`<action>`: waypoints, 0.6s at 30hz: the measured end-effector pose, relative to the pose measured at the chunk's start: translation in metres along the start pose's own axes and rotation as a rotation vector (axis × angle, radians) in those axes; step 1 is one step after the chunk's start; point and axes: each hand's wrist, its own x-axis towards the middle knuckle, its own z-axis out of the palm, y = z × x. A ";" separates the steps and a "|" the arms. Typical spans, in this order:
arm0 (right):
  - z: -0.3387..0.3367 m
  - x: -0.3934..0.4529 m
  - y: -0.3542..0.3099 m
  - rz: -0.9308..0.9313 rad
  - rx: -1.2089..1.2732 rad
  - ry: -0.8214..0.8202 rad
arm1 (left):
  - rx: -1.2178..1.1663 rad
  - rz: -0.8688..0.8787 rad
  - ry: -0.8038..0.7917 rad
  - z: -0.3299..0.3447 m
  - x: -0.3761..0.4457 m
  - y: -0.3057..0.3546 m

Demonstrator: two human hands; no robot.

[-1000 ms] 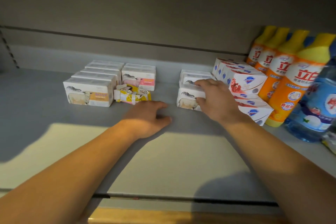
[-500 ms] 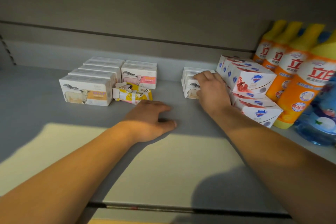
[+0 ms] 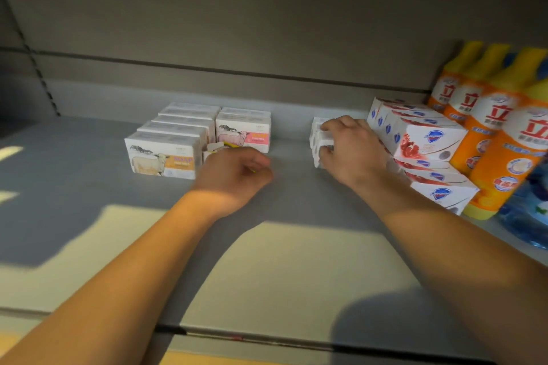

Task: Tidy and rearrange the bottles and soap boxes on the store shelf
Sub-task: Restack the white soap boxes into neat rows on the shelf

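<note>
Shelf [image 3: 267,270] of grey metal fills the near view, its front part lit pale, the back part in shadow. Two bare forearms reach in over it from the bottom corners.

The left hand [image 3: 234,178] lies knuckles-up in the middle of the shelf, fingers curled under; what they hold, if anything, cannot be told — a scrap of yellow shows at the fingertips. Just behind it sits a crumpled yellow-and-white packet [image 3: 218,149], mostly hidden by the hand. To the left of that stands a row of sheep soap boxes [image 3: 164,157] with orange labels, lined one behind another toward the back wall, and beside the row a pink-label sheep soap box [image 3: 243,135].

The right hand [image 3: 351,151] grips a small stack of white soap boxes [image 3: 317,142], fingers wrapped over the top and front, thumb side hidden. These boxes stand on the shelf, touching or just beside the red-and-white soap boxes [image 3: 424,142] piled two layers high to the right.

Farther right stands a row of orange bottles with yellow caps [image 3: 498,139], running back to the wall, and at the frame's edge a blue bottle [image 3: 530,210] — only partly in view.
</note>
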 end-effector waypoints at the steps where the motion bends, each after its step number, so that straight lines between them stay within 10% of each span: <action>1: -0.002 0.000 -0.012 -0.016 0.105 0.005 | -0.042 -0.016 0.075 -0.007 0.000 -0.001; 10: 0.033 -0.004 -0.107 -0.089 0.434 -0.341 | -0.272 -0.160 0.371 -0.034 0.009 -0.012; 18: 0.022 -0.024 -0.086 0.084 0.542 -0.245 | -0.219 -0.123 0.357 -0.024 0.009 -0.012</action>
